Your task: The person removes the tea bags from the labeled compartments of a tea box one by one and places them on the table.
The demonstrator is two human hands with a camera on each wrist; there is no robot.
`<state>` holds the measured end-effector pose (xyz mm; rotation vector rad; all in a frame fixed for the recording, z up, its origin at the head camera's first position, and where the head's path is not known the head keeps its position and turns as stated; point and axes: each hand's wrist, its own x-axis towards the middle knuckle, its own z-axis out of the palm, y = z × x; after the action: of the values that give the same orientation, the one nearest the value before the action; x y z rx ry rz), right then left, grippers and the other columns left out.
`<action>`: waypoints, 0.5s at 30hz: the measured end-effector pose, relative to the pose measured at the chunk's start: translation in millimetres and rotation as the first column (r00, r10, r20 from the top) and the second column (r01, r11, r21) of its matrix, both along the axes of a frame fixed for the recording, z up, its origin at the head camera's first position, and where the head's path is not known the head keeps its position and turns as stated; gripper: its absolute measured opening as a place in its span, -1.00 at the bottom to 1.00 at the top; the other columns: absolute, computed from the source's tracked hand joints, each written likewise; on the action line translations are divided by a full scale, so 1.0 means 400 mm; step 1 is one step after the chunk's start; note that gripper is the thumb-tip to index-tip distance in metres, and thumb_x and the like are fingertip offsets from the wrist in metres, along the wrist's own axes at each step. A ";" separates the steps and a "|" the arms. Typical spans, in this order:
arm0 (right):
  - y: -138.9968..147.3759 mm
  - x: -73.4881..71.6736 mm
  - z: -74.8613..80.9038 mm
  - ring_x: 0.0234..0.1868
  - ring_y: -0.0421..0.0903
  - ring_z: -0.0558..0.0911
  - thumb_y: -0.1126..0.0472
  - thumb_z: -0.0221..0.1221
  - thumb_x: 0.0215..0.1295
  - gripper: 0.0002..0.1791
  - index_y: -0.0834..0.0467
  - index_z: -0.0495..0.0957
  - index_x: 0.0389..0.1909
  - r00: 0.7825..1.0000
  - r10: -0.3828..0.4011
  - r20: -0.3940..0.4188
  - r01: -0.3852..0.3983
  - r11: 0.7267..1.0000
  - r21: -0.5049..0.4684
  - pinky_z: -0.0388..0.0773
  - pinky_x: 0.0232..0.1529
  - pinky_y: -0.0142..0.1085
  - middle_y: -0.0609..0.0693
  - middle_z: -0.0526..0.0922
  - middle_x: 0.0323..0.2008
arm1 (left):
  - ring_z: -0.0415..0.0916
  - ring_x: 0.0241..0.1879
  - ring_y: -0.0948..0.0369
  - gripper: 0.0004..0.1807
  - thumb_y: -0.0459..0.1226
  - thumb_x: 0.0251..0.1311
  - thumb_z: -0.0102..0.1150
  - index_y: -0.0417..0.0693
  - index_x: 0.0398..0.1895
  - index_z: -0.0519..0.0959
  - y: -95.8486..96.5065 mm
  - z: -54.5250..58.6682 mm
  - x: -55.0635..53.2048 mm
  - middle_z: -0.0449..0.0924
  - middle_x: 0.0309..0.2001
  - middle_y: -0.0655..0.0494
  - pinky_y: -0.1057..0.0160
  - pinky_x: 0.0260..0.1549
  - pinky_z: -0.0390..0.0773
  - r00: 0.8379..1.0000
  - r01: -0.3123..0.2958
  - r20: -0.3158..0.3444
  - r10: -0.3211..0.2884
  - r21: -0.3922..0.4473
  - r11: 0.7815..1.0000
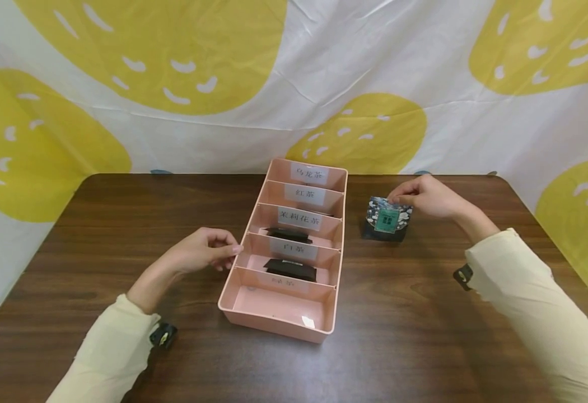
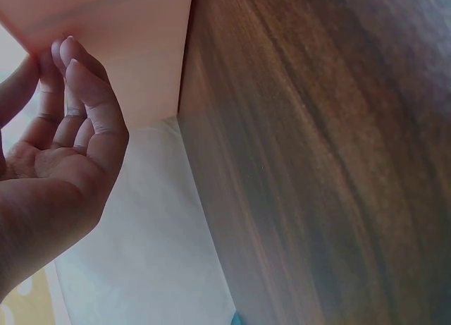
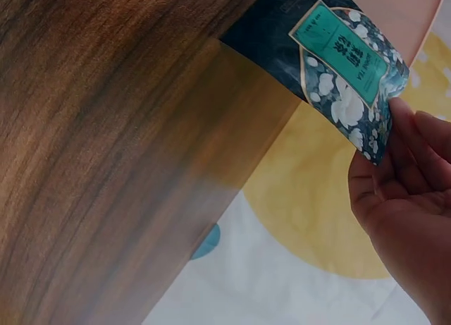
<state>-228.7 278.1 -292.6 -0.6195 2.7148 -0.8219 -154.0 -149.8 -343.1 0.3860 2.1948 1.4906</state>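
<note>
In the head view my right hand [image 1: 427, 196] pinches the top edge of a dark blue tea sachet [image 1: 386, 223] with white flowers and a green label. The sachet hangs right of the pink divided box [image 1: 279, 324]; in the right wrist view the fingers [image 3: 398, 159] grip its corner. My left hand [image 1: 200, 250] is at the box's left side, thumb at the rim and curled fingers [image 2: 106, 120] against the outer wall. Black sachets [image 1: 291, 270] lie in the second and third compartments from the front.
Each compartment bears a white label [image 1: 299, 218] with Chinese characters. The box stands on a dark wooden table [image 1: 400, 336]. Behind the table's far edge hangs a white cloth with yellow shapes [image 1: 364, 131].
</note>
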 end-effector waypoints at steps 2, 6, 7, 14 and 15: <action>0.000 -0.003 -0.004 -0.10 0.10 0.56 0.31 -0.01 0.34 -0.76 0.32 0.59 -0.14 1.000 -0.007 -0.010 0.007 1.000 -0.001 0.47 -0.13 -0.04 0.22 0.59 -0.12 | 0.44 -0.53 0.21 -0.83 -0.39 0.23 0.04 -0.44 -0.37 0.46 -0.001 -0.002 -0.001 0.47 -0.58 0.04 0.21 -0.49 0.52 1.000 0.000 0.000 0.000 0.000 1.000; 0.002 -0.007 -0.010 -0.07 0.09 0.54 0.31 -0.02 0.34 -0.74 0.31 0.57 -0.09 0.999 -0.037 -0.031 0.037 0.999 -0.017 0.46 -0.12 -0.05 0.22 0.57 -0.08 | 0.45 -0.52 0.20 -0.83 -0.39 0.24 0.04 -0.44 -0.36 0.47 0.000 -0.003 -0.001 0.48 -0.57 0.04 0.20 -0.48 0.53 1.000 0.000 0.001 0.000 -0.002 1.000; 0.003 -0.007 -0.011 -0.05 0.09 0.54 0.31 -0.02 0.34 -0.74 0.31 0.57 -0.08 0.998 -0.051 -0.033 0.050 0.999 -0.020 0.45 -0.11 -0.05 0.22 0.57 -0.07 | 0.45 -0.52 0.20 -0.83 -0.39 0.24 0.04 -0.43 -0.36 0.47 0.001 -0.002 -0.001 0.48 -0.57 0.04 0.20 -0.48 0.53 1.000 0.002 0.001 -0.002 -0.002 1.000; 0.009 0.003 -0.003 0.02 0.13 0.49 0.25 -0.01 0.36 -0.71 0.29 0.55 -0.03 0.993 -0.110 -0.036 0.109 0.994 -0.028 0.39 -0.03 0.02 0.22 0.55 -0.03 | 0.45 -0.51 0.22 -0.82 -0.38 0.23 0.05 -0.43 -0.35 0.47 0.003 -0.001 0.000 0.48 -0.56 0.04 0.22 -0.49 0.53 1.000 0.008 0.002 -0.008 0.001 1.000; 0.010 0.006 -0.001 0.03 0.14 0.48 0.22 -0.01 0.36 -0.70 0.29 0.54 -0.03 0.993 -0.115 -0.028 0.114 0.993 -0.029 0.38 -0.02 0.02 0.22 0.55 -0.03 | 0.45 -0.51 0.22 -0.82 -0.38 0.23 0.05 -0.43 -0.36 0.47 0.003 -0.001 0.001 0.48 -0.57 0.04 0.22 -0.49 0.53 1.000 0.008 0.003 -0.008 0.001 1.000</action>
<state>-226.4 282.1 -293.1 -0.4883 2.7921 -0.8858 -153.8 -148.5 -343.7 0.3921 2.1878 1.4877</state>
